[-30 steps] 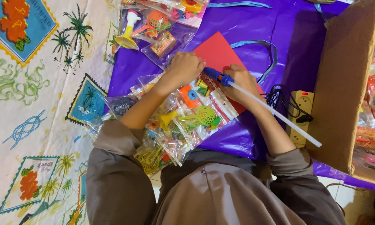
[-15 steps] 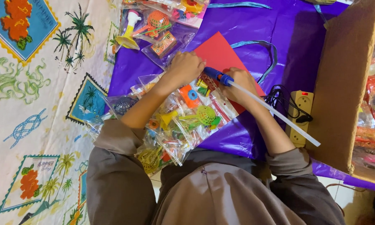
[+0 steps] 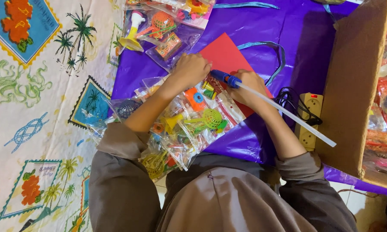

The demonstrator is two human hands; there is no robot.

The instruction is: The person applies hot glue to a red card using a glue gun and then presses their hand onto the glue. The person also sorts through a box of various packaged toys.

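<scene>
R hand (image 3: 249, 86) hides glue gun (image 3: 228, 79) body; box (image 3: 352, 86) cut off

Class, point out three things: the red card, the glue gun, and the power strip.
red card (image 3: 222, 53), head view, on its bare upper middle.
glue gun (image 3: 228, 79), head view, on its blue tip.
power strip (image 3: 310, 112), head view, on its beige top.

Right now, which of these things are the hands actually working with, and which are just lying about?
In use:
- left hand pressing on a clear toy packet
- right hand gripping the blue-tipped glue gun with its long white stick
- red card under the hands

Lying about:
- toy packets farther up the purple sheet
- power strip
- cardboard box
- patterned cloth
</scene>
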